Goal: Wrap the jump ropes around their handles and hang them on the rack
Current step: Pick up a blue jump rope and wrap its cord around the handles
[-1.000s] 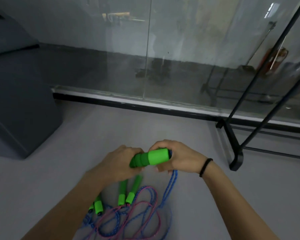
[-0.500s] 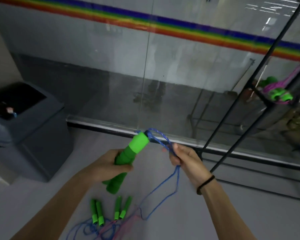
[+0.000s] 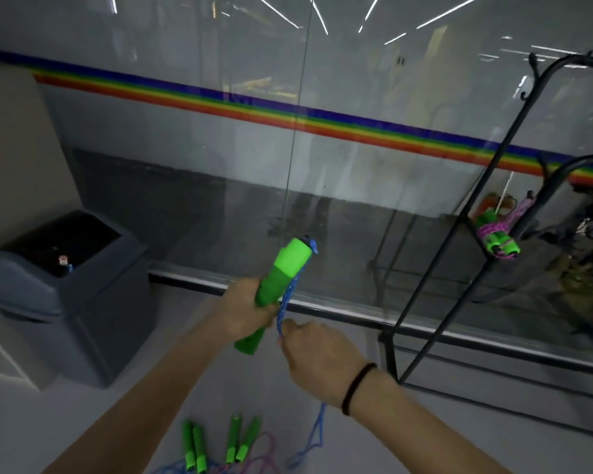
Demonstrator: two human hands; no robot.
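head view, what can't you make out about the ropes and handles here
- Green handles: the left hand covers their middle, so how many is unclear.
- Blue rope: its grip point hides inside the right hand.
- Floor ropes: cut off by the bottom edge.
- Hung bundle on the rack: blurred.

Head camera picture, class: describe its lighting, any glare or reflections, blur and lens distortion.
Head view: dim, greyish light; the glass wall reflects bright ceiling strips at the top. Head view: motion blur softens the left hand, the green handles and the right hand. Head view: wide-angle bending curves the rainbow stripe and the black rack.
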